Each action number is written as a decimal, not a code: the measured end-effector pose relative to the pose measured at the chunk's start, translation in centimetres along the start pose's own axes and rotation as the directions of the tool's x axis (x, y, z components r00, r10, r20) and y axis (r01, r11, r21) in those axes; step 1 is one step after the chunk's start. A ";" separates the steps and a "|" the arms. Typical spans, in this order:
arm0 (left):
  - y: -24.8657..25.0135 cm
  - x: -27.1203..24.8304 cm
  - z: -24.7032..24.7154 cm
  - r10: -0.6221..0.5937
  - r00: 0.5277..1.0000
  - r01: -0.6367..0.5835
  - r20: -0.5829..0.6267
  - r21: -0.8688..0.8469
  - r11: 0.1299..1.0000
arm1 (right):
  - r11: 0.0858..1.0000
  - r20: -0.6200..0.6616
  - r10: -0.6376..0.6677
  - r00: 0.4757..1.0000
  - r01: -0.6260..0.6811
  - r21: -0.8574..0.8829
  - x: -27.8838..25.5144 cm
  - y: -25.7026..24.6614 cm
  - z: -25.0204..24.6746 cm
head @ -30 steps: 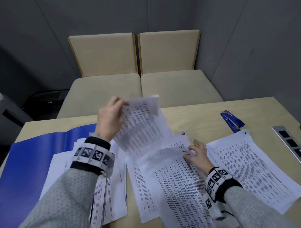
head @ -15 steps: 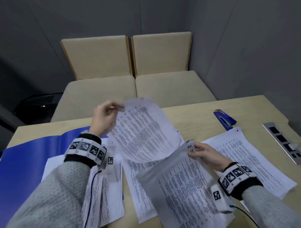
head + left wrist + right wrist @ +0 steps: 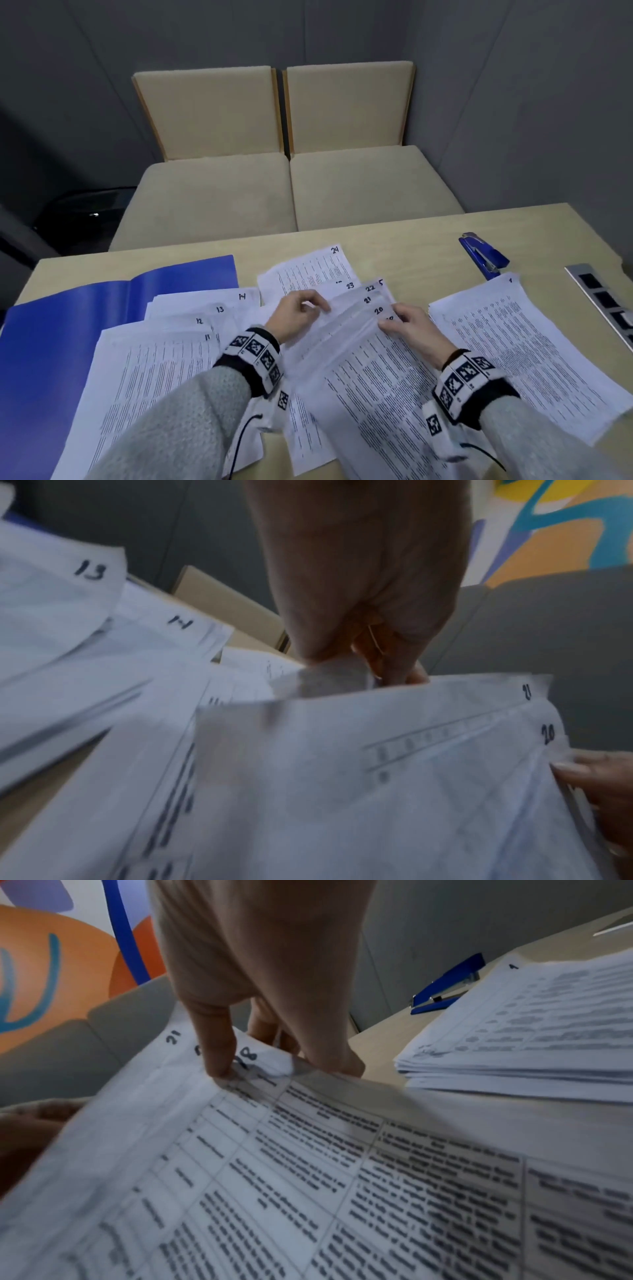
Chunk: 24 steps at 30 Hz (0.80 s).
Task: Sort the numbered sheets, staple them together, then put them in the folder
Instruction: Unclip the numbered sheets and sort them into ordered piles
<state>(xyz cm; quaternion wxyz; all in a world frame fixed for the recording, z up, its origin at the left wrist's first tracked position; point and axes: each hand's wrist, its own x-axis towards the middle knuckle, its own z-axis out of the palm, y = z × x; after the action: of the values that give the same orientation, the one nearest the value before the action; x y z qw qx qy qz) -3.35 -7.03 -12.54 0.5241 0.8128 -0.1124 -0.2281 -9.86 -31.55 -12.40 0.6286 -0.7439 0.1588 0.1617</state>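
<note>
A fan of printed sheets (image 3: 359, 363) numbered 20 to 23 lies mid-table, lifted at its near part. My left hand (image 3: 308, 308) pinches the top edge of one of these sheets (image 3: 377, 777), thumb against fingers (image 3: 363, 666). My right hand (image 3: 394, 320) pinches the fan's top right corner (image 3: 267, 1064), thumb on top beside a handwritten number. Sheet 24 (image 3: 308, 270) lies flat behind the fan. A pile numbered 11 to 14 (image 3: 164, 359) sits to the left, partly on the open blue folder (image 3: 51, 342). A pile topped by sheet 1 (image 3: 513, 342) lies to the right. The blue stapler (image 3: 484, 260) rests behind that pile.
A metal socket strip (image 3: 603, 301) is set into the table at the right edge. Two beige padded seats (image 3: 291, 188) stand beyond the table's far edge. Bare tabletop (image 3: 411, 246) shows between sheet 24 and the stapler.
The sheet my left hand held raised has come down onto the table. My left hand dropped to the fan's top edge. My right hand still holds the fan's corner, now lower.
</note>
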 end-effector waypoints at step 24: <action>-0.3 1.4 -2.0 0.221 0.964 -0.080 -0.145 0.635 0.768 | 0.995 0.022 0.075 0.997 -0.073 -0.070 -0.2 0.7 0.1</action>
<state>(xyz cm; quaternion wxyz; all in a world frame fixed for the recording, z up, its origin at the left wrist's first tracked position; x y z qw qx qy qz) -1.19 -5.87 -12.43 0.2509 0.9479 -0.1904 -0.0473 -10.38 -31.52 -12.93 0.5979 -0.7569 0.1726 0.1996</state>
